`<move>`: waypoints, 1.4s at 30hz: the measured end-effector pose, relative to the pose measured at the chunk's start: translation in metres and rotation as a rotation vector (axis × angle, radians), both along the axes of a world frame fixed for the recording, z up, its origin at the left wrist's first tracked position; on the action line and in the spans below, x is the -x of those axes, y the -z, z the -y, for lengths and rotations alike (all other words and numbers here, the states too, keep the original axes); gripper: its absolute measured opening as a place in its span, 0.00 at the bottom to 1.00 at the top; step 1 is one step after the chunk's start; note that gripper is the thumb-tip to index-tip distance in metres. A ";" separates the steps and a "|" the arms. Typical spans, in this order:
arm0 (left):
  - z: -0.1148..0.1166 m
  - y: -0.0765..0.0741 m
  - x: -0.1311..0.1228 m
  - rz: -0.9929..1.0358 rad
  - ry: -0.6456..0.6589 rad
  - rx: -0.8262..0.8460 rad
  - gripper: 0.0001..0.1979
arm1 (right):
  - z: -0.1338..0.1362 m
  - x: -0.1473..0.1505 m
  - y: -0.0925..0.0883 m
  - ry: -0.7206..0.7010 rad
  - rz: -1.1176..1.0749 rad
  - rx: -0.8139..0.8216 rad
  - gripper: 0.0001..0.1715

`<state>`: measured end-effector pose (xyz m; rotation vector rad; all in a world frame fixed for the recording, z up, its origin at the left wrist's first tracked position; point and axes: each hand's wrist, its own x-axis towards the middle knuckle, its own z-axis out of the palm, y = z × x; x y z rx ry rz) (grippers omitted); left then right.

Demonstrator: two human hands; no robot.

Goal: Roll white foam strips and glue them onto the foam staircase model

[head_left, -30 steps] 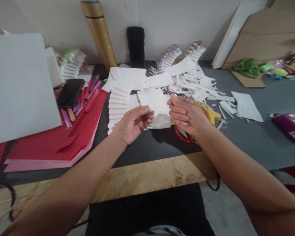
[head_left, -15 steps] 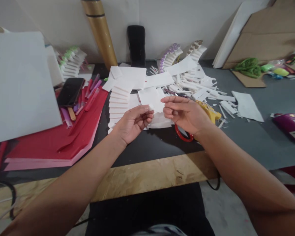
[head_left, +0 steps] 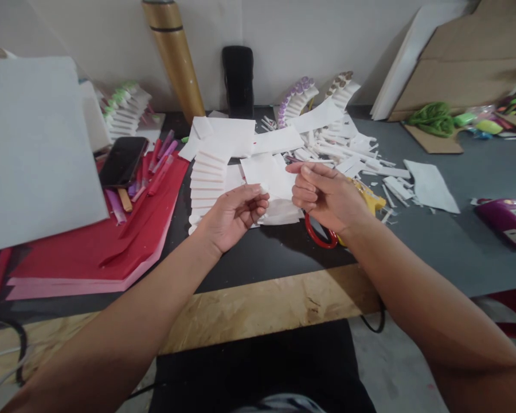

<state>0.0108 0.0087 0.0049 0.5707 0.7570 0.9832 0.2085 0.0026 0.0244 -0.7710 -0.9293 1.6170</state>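
Note:
My left hand pinches a small white piece between thumb and forefinger; its exact kind is too small to make out. Just to its right, my right hand is closed, thumb pressed on the bent forefinger. Whatever it may hold is hidden. A gap separates the two hands. Behind and beneath them lie white paper sheets and a fan of white paper strips. Red-handled scissors and a yellow tool, partly covered, rest by my right hand.
White paper rolls and scraps are heaped at the back right. Red sheets, markers and a phone lie left. A gold bottle stands behind. Further right are a purple object and cardboard.
My right hand has moved slightly right, away from my left hand, and its fingers have curled in with the thumb on the forefinger. My left hand keeps its pinch in place.

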 end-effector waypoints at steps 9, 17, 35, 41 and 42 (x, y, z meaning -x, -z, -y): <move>0.000 0.000 0.001 0.002 -0.003 0.004 0.05 | -0.004 0.001 0.009 0.148 0.147 -0.117 0.06; 0.004 0.003 -0.001 -0.059 0.046 -0.116 0.09 | -0.005 0.004 0.021 0.194 0.358 -0.307 0.08; 0.007 0.008 -0.002 -0.225 0.078 -0.276 0.11 | 0.001 0.006 0.016 0.119 0.590 -0.336 0.12; 0.007 0.008 -0.003 -0.225 0.077 -0.236 0.11 | 0.001 0.006 0.018 0.109 0.572 -0.283 0.12; 0.007 0.008 -0.003 -0.203 0.079 -0.217 0.10 | 0.000 0.005 0.018 0.124 0.573 -0.287 0.14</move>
